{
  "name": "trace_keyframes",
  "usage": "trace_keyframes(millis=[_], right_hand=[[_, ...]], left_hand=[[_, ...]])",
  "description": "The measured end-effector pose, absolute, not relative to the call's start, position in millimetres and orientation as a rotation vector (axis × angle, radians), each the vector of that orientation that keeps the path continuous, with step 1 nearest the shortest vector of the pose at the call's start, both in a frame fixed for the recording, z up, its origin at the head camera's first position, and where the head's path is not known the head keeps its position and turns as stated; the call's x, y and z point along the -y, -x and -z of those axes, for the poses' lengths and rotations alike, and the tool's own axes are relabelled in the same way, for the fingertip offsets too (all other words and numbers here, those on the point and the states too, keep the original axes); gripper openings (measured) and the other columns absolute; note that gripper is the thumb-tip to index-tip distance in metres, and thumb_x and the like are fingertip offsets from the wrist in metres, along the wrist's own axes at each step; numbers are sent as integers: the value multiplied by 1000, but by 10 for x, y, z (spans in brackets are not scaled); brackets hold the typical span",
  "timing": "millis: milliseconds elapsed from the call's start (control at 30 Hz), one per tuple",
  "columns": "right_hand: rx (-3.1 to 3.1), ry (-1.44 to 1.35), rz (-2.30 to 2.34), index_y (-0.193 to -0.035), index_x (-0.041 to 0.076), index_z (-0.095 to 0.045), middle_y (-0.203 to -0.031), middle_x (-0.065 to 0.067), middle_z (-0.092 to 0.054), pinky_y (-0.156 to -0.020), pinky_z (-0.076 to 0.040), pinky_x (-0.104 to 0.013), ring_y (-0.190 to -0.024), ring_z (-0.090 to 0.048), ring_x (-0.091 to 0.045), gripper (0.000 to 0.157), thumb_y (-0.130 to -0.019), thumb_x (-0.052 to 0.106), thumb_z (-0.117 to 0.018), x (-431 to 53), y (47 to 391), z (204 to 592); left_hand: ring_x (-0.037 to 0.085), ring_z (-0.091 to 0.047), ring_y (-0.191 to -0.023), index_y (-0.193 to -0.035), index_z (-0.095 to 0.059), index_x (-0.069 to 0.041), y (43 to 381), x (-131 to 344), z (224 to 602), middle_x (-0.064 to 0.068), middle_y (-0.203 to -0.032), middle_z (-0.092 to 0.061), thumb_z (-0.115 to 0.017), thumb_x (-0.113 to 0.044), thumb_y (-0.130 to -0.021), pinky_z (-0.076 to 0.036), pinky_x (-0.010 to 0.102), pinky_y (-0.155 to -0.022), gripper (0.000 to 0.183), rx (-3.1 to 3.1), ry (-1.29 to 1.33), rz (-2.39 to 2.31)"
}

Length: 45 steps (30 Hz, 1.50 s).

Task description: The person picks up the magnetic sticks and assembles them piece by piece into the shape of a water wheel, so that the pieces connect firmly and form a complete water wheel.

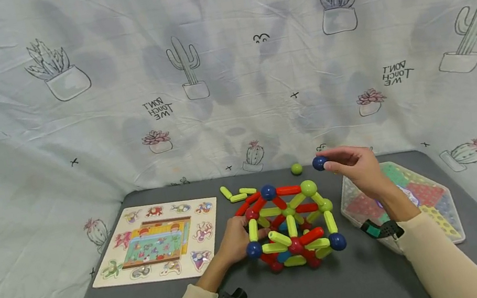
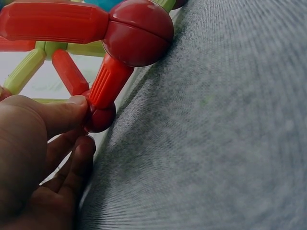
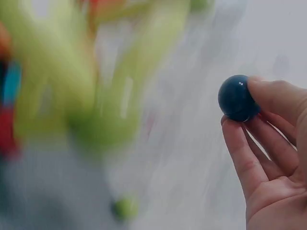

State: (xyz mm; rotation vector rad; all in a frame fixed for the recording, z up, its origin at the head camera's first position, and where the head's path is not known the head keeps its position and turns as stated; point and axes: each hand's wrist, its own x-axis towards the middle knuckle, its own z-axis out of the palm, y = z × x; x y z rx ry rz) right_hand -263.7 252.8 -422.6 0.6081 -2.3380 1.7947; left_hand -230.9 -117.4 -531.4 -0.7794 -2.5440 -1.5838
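A structure of magnetic sticks and balls [image 1: 295, 244] in red, lime green and blue stands mid-table. My left hand [image 1: 234, 240] holds it at its left side. In the left wrist view, the thumb and fingers pinch a dark red ball [image 2: 100, 119] at the end of a red stick [image 2: 111, 82]. Up behind the structure's right side, my right hand [image 1: 359, 170] pinches a loose blue ball [image 1: 320, 163] between thumb and fingertips, apart from the structure. The right wrist view shows that blue ball [image 3: 236, 98] clearly, while the structure there is blurred.
On the left lies a wooden picture puzzle board [image 1: 155, 272]. Several loose lime sticks [image 1: 238, 197] and a green ball [image 1: 297, 168] lie at the back. Right of the structure, partly under my right forearm, is a clear-lidded case [image 1: 437, 188] of coloured pieces. A patterned cloth [image 1: 224, 66] hangs behind.
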Motion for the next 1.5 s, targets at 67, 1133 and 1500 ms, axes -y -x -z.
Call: trace_keyframes(millis=[67,1133,1500], right_hand=[[2279,-691,-1858,-136,-4,-73,-122,5,-81,-92,-62,-23,-105,-77,-11,32,-104,3,-73,-2416,2464,4062],[2505,-1371,-1636,-131,7,-78,-126,-8,-80,-97,-64,-40,-108,-79,-21,30,-101,13,-80,-1378,1885,3893],[2170,-1145,-1927,-129,-11,-71,-128,-3,-80,-92,-64,-31,-115,-78,-19,33,-97,-19,-65,-2341,1865,3929]], left_hand=[[0,-62,-65,-85,-80,-8,2323,1192,5338,-5,-74,-75,-89,-21,-91,-49,20,-61,17,2513,799,1567],[3,-52,-64,-86,-78,-3,2318,1210,5319,-4,-70,-64,-87,-14,-91,-41,20,-60,15,2560,758,1559],[2,-48,-59,-77,-73,-4,2314,1205,5381,-7,-64,-57,-84,-14,-92,-36,20,-54,21,2490,793,1543]])
